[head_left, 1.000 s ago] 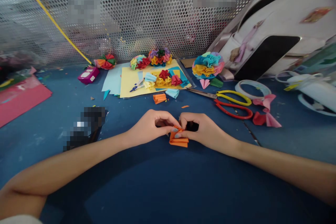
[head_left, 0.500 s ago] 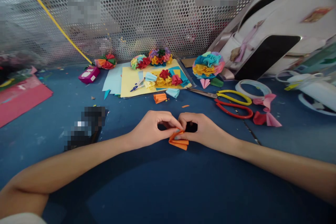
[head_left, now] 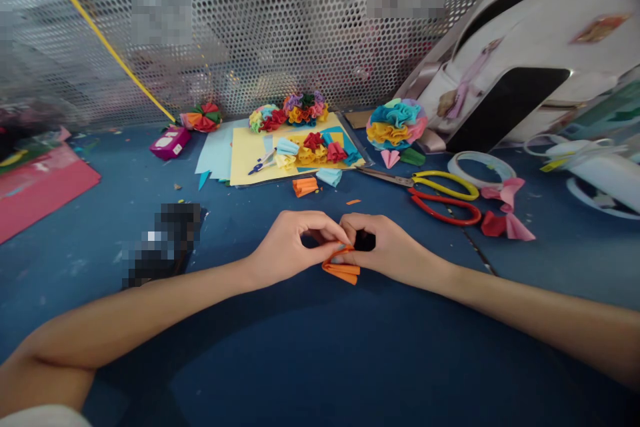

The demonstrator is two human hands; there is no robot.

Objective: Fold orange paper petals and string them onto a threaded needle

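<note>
Between my hands is a folded piece of orange paper, its pleated end fanning out below the fingers. My left hand pinches it from the left between thumb and fingertips. From the right, my right hand pinches the same paper, and the fingertips of both hands meet at its upper end. Beyond them lie a pleated orange piece and a light blue one. Scissors with yellow and red handles rest to the right.
Paper sheets hold several crinkled pieces. Paper flowers stand near the mesh panel. A purple box and a dark pixelated object are left. At right are tape, pink pieces, a phone and a bag.
The fingertips and the orange paper have shifted very slightly. Both hands keep their pinch.
</note>
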